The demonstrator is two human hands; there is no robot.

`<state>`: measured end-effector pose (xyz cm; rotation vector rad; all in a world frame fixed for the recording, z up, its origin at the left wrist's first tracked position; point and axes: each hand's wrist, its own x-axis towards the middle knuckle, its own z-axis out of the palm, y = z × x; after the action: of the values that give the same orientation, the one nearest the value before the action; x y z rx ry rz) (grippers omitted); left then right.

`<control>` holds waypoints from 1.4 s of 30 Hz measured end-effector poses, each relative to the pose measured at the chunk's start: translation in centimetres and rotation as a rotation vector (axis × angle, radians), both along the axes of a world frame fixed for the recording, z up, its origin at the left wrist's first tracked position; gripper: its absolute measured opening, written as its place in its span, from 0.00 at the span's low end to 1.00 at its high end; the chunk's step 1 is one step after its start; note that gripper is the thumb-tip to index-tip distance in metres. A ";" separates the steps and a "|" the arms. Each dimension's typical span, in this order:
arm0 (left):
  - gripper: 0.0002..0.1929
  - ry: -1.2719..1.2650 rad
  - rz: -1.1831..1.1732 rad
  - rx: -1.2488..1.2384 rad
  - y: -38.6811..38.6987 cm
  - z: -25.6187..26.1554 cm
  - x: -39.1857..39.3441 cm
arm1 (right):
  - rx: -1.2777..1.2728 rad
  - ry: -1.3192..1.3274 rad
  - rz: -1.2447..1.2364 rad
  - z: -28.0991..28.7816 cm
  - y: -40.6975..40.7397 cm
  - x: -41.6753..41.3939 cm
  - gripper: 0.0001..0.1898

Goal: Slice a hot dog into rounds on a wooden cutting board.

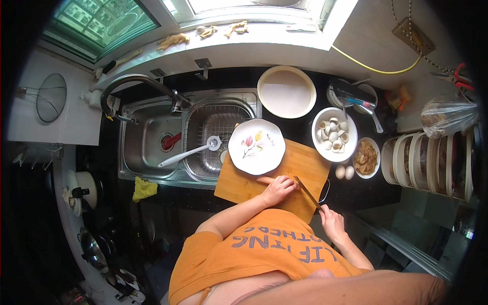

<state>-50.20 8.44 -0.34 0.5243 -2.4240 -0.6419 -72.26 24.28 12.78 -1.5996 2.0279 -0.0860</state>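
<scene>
A wooden cutting board [305,160] lies at the counter's front edge. My left hand [280,189] presses a slender orange-pink food stick [264,179] onto it; whether that is a sausage or a carrot I cannot tell. Gripped by its handle in my right hand [333,222], a kitchen knife [307,193] slants across the board's right part. Its tip end lies close to the fingers of my left hand. On the board's far left corner, partly over the sink, rests a white plate [256,146] with a leaf pattern.
Right of the board stand a white bowl of pale rounded pieces [333,134], two eggs [344,172] and a bowl of brown slices [366,158]. A large basin [287,92] sits behind. At left, a steel double sink [148,141] holds a white ladle [190,152]; a yellow cloth [145,189] lies near its edge.
</scene>
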 end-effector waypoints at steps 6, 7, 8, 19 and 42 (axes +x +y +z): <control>0.17 -0.003 0.007 0.017 0.0 0.2 -0.1 | 0.010 0.020 -0.031 0.9 0.1 0.0 0.06; 0.17 0.000 0.009 0.012 0.0 0.2 -0.1 | 0.015 0.024 -0.027 0.8 0.2 -0.1 0.06; 0.17 0.001 0.012 0.005 0.0 0.3 -0.1 | 0.017 0.026 -0.022 0.8 0.3 -0.1 0.06; 0.16 0.034 0.009 -0.003 -0.2 0.3 -0.2 | 0.009 0.004 -0.005 -2.0 0.7 0.1 0.07; 0.14 0.001 -0.022 0.071 0.0 -0.4 0.2 | -0.018 0.020 0.009 -4.8 0.9 0.6 0.06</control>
<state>-50.04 8.43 -0.77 0.5257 -2.4163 -0.7392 -71.62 25.16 8.01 -1.6269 2.0400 -0.0850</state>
